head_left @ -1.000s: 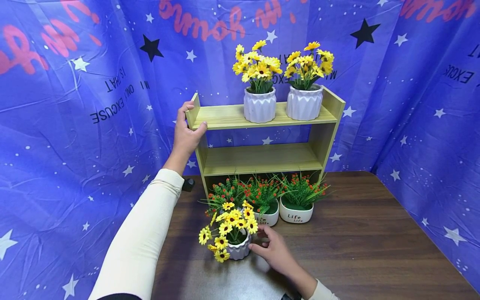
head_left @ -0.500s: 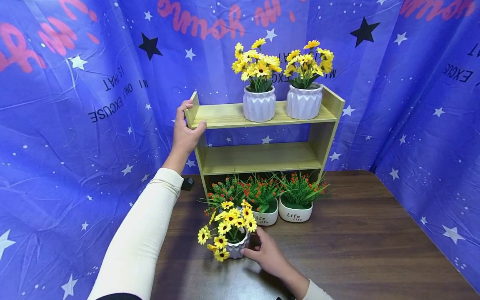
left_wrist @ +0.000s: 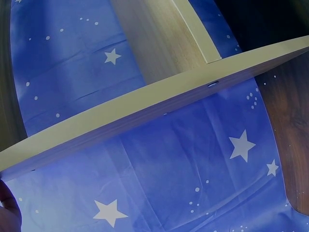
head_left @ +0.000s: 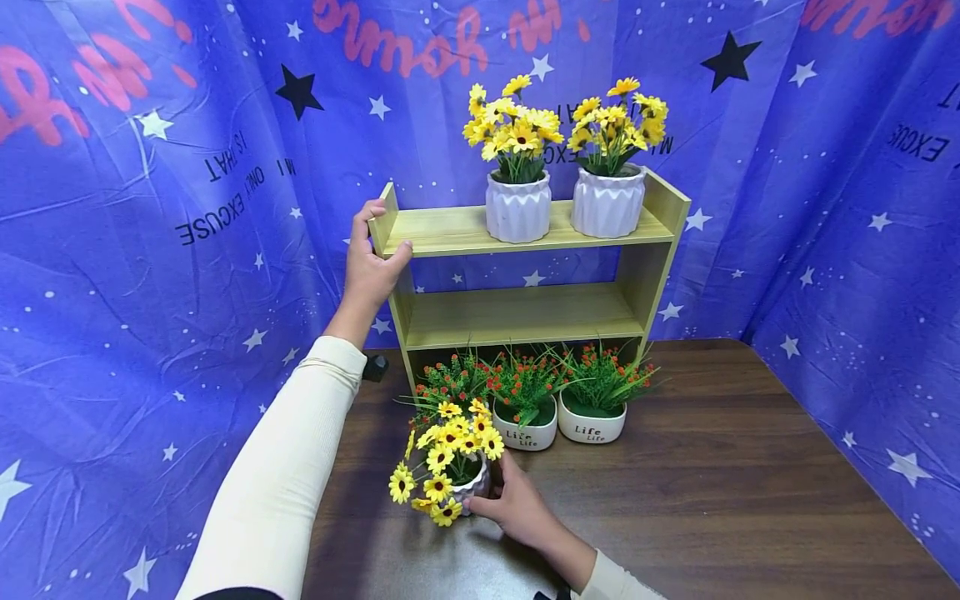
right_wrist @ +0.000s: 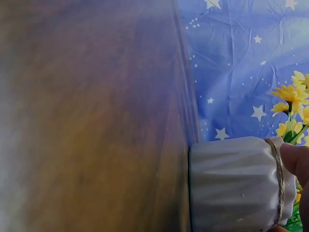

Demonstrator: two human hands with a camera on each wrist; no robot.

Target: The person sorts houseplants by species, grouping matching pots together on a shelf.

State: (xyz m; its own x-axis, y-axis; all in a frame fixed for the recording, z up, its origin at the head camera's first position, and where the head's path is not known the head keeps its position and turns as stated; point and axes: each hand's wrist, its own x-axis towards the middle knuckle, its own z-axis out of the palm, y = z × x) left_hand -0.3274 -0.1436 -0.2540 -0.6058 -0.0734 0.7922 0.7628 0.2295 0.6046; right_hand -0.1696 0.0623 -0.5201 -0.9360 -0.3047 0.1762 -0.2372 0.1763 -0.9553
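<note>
My left hand (head_left: 371,271) grips the upper left corner of a pale wooden shelf (head_left: 525,312), thumb over the front edge of the top board. In the left wrist view, the shelf's side panel (left_wrist: 145,99) runs diagonally, and a bit of the hand shows at the lower left corner. Low on the table, my right hand (head_left: 521,504) holds a white ribbed flowerpot (head_left: 478,490) of yellow daisies (head_left: 442,454) from its right side. The right wrist view shows the pot (right_wrist: 234,183) with its base close against the tabletop and a thumb (right_wrist: 297,162) at the twine-wrapped rim.
Two similar pots of yellow flowers (head_left: 517,210) (head_left: 609,204) stand on the top board. Along the shelf's foot are white oval planters (head_left: 592,428) with red-flowered greenery (head_left: 525,387). The dark wood table (head_left: 735,483) meets a blue star-printed curtain (head_left: 150,333).
My right hand has moved left and closed around the flowerpot, which has shifted slightly left, its daisies along with it. My left hand has stayed on the shelf corner.
</note>
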